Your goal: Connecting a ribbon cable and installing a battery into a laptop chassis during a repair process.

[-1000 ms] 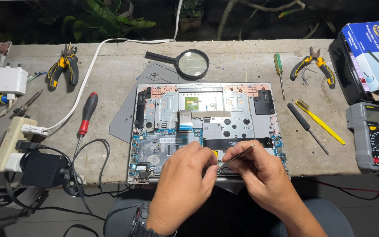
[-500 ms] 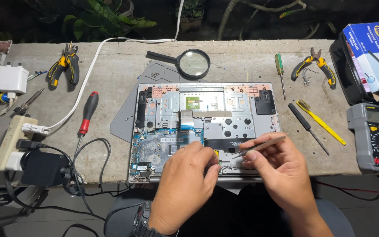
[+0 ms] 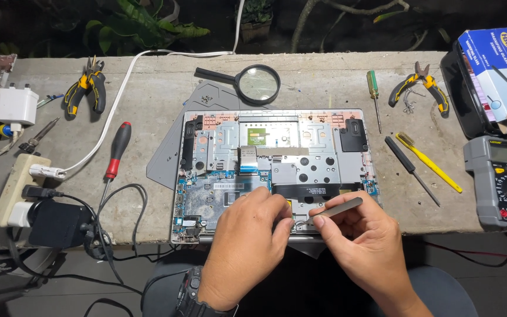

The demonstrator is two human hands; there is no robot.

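An opened laptop (image 3: 277, 158) lies bottom side up on the bench, its silver metal plates and blue circuit board exposed. My right hand (image 3: 365, 240) grips metal tweezers (image 3: 333, 211), their tips pointing left at a small wire near the laptop's front edge. My left hand (image 3: 247, 235) rests on the front edge too, its fingertips pinched at the same spot by the tweezer tips. What the fingers pinch is too small to tell. A dark watch sits on my left wrist.
A magnifying glass (image 3: 256, 82) lies behind the laptop. To the right are a green screwdriver (image 3: 374, 97), pliers (image 3: 418, 85), a yellow brush (image 3: 429, 161), a black tool (image 3: 412, 170) and a multimeter (image 3: 500, 182). To the left are a red screwdriver (image 3: 115, 152), pliers (image 3: 86, 88) and a power strip (image 3: 16, 188).
My right hand has swung the tweezers' rear end up and to the right, then settled lower. The tips stay at the same spot by my left fingertips. My left hand has barely moved.
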